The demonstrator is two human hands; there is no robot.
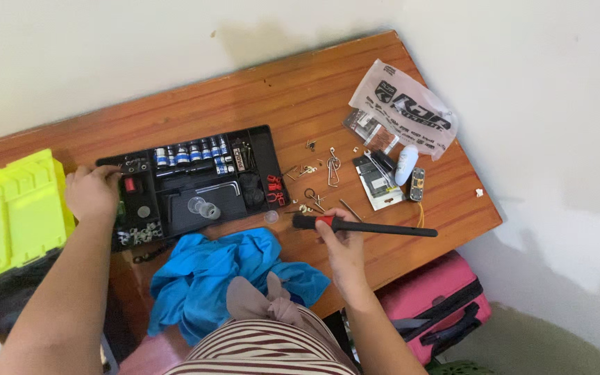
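Nearest the camera, at 6 o'clock, is a striped top with a knot of fabric, and just beyond it a crumpled blue cloth [223, 274] lies on the near edge of the wooden table [293, 90].

The right forearm rises from about 5 o'clock, bent slightly inward, and the right hand [342, 246] is closed around a long black tool with a red collar [362, 226]. The thumb and fingers pinch it near the red collar. The tool lies almost level, its thicker black end pointing toward 9 o'clock and its slim shaft running out toward 3 o'clock, past the hand.

The left forearm comes up from 7 o'clock, nearly straight. The left hand [92, 191] is curled, knuckles up, its fingers resting on the left end of a black organiser tray [262, 149]; whether it grips the tray or only presses on it cannot be told. The tray sits between the two hands, at 10 to 11 o'clock from the tool, and holds a row of blue-and-silver sockets [192, 153], hex keys and small red parts.

At 9 o'clock a bright yellow case [12, 212] stands just beside the left hand. Toward 1 o'clock, small metal hooks and screws are scattered, then a white printed plastic bag [404, 107] and small packets. At 4 o'clock, below the table, stands a pink suitcase [439, 302].
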